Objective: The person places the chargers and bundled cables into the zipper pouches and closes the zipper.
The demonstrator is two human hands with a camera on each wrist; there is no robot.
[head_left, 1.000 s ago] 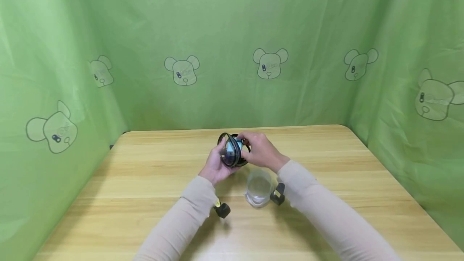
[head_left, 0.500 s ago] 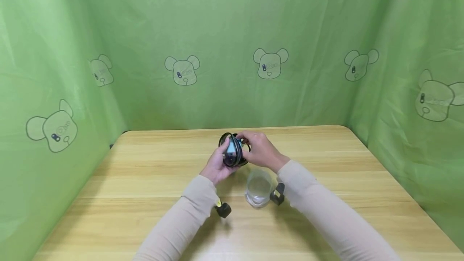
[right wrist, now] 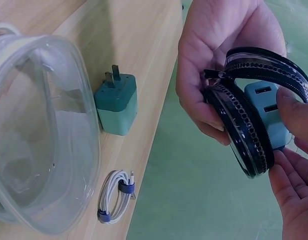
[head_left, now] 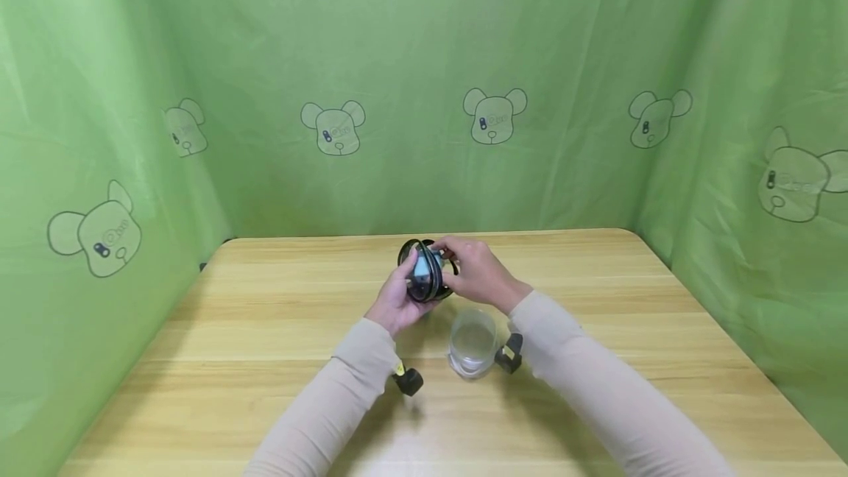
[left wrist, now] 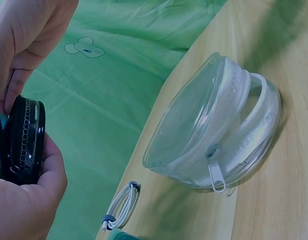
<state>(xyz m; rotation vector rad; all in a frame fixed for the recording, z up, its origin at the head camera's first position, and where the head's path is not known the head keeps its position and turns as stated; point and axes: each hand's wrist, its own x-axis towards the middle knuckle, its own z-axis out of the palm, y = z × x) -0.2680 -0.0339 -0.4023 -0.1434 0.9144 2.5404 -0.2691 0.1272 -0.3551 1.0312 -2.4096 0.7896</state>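
Little has moved since the earlier frame: the left thumb has come in closer over the opening of the black case (right wrist: 249,135), while the hands and the clear case hold nearly the same places. The black case is in the air above the middle of the table (head_left: 278,359), its zipped rim parted, and a light-blue block (right wrist: 269,117) with two slots sits in its mouth. The left hand (head_left: 396,299) grips the case from the left and below; the right hand (head_left: 482,275), on the right, is narrow, its fingers pinching the block. Handled well, this step would keep the left grip steady and the rim spread, the block square to the mouth and clear of the zip teeth, with even finger pressure rather than a twist. How deep the block sits cannot be told. Nearer, just left of the right sleeve, the clear case (head_left: 473,344) rests on the table with its white zip parted. The right wrist view also shows a green plug (right wrist: 118,107), prongs bare, and a coiled white cable (right wrist: 108,194) on the table, with a green curtain (head_left: 411,35) on the far side.
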